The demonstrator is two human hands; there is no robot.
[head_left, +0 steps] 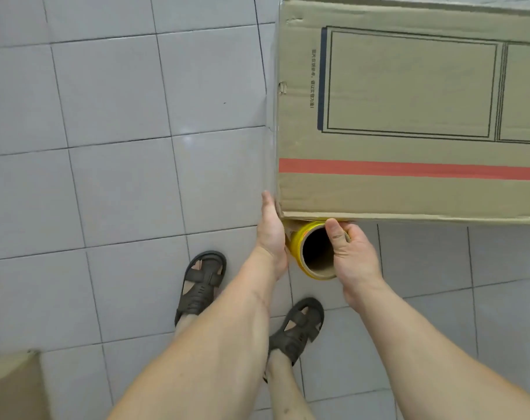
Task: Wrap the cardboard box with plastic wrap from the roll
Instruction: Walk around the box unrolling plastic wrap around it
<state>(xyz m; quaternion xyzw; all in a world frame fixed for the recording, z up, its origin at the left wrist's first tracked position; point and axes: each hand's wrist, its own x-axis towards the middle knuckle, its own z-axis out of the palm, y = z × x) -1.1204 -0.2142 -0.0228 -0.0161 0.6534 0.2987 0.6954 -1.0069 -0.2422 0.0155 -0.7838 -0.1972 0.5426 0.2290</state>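
Box (409, 116): stood on the tiled floor (106, 147) ahead of you, its near left corner by your hands.
Roll (310, 253): lay just below that corner, hollow end toward you.
Right hand (354, 256): your thumb hooked inside the core, fingers curled round the far side.
Left hand (271, 231): your straight fingers pressed against the corner, holding nothing.
Wrap (271, 131): a clear sheet ran along the box's left side.

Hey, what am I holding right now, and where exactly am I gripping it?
The right hand grips the yellow roll of plastic wrap at its open end, thumb over the core's rim. The left hand lies against its other side, by the cardboard box corner.
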